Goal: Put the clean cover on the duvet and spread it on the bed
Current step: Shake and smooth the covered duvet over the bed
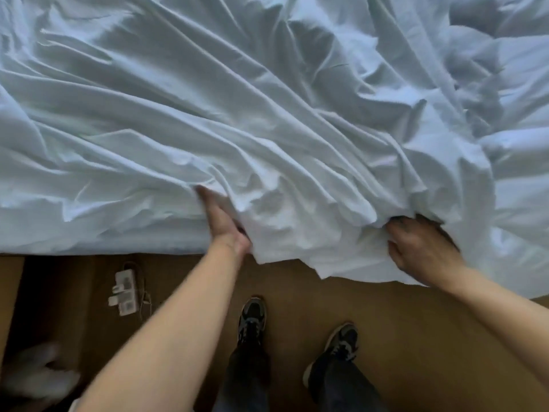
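Note:
A white, heavily creased cover (267, 120) lies across the whole bed, and its near edge hangs over the bedside. My left hand (221, 221) reaches into a fold at that edge with straight fingers, its fingertips hidden under the cloth. My right hand (421, 248) grips a bunched part of the cover at the edge, fingers curled into the cloth. Puffier white bedding (505, 84) is heaped at the far right. I cannot tell where the duvet lies under the cover.
I stand on a brown floor (401, 337) close to the bedside, both dark shoes in view. A white power strip (124, 292) with plugs lies on the floor at the left. Something white and blurred (35, 379) sits at the bottom left.

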Tool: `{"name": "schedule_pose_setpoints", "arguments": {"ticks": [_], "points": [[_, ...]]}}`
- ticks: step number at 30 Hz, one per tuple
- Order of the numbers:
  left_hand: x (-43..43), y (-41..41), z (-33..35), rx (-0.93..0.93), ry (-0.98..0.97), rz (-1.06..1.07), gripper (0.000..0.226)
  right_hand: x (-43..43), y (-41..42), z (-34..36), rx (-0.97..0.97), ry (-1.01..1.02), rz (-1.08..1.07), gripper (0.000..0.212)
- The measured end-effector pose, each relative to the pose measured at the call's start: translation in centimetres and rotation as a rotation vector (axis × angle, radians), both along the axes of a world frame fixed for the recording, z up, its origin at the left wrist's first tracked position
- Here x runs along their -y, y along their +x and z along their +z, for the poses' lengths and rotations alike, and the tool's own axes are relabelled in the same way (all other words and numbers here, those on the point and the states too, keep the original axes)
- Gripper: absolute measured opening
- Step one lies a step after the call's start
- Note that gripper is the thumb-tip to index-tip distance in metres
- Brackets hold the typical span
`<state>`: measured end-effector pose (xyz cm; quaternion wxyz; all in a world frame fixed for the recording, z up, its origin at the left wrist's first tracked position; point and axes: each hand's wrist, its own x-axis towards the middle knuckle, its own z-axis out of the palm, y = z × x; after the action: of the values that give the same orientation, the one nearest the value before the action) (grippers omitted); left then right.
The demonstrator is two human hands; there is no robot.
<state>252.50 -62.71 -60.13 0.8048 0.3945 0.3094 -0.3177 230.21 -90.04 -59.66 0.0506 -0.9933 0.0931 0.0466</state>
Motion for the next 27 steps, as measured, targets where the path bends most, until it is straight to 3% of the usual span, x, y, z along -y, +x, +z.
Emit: {"name": "schedule_pose_setpoints", "arguments": {"ticks": [2,3,5,7,8,9,11,14,17,18,19,20,21,22,24,27], "points": [[4.3,-4.3,-0.1,-0.062,0.069,-0.14,0.099,1.0,-1.3,0.6,0.318,-0.048,0.128,0.026],[6.1,-5.8,0.0,-0.107,0.075,-0.223,0.095,2.5,-1.7,0.8,0.43,-0.093,0.045,0.029],[9.3,-6.8,0.2,-0.202,0.033,-0.328,0.078,6.6,-1.7,1.2,0.491,0.006,-0.457,0.055],[11.8,-6.4,0.2,-0.213,0.036,-0.323,0.061,9.8,-0.8,1.8,0.289,0.681,-1.102,0.095],[12.9,-6.0,0.3,-0.189,0.059,-0.303,0.052,10.6,-0.5,1.9,0.194,1.06,-1.22,0.099],[13.8,-5.6,0.5,-0.167,0.091,-0.277,0.044,10.8,-0.3,1.5,0.124,1.312,-1.2,0.092],[14.7,-4.9,0.7,-0.127,0.134,-0.199,0.038,10.3,0.2,0.7,0.081,1.458,-1.035,0.077],[13.8,-3.9,1.0,0.048,0.099,-0.046,0.041,10.1,-0.1,-0.2,0.219,1.447,-0.943,0.064],[13.0,-3.2,0.7,0.138,0.282,-0.006,0.083,14.2,-1.6,-0.4,0.411,1.301,-1.047,0.036],[13.2,-3.7,0.9,0.144,0.204,-0.059,0.077,15.7,-2.0,-0.4,0.447,1.251,-1.098,0.028],[14.1,-4.7,0.9,0.158,0.099,-0.109,0.054,16.7,-2.2,-0.5,0.458,1.237,-1.132,0.023],[15.5,-5.8,0.6,0.125,0.058,-0.175,0.035,17.0,-2.1,-0.4,0.431,1.269,-1.144,0.022],[16.7,-6.9,0.0,0.094,0.129,-0.244,0.034,16.8,-1.8,-0.2,0.366,1.353,-1.133,0.024],[18.0,-7.9,-0.4,0.073,0.226,-0.292,0.036,16.3,-1.4,0.0,0.287,1.478,-1.102,0.03],[20.0,-9.9,-0.8,0.054,0.243,-0.38,0.031,14.8,-1.0,0.5,0.106,1.707,-1.008,0.047],[23.0,-10.2,-0.6,0.047,0.328,-0.421,0.044,13.6,-0.7,1.2,-0.092,1.815,-0.941,0.056]]}}
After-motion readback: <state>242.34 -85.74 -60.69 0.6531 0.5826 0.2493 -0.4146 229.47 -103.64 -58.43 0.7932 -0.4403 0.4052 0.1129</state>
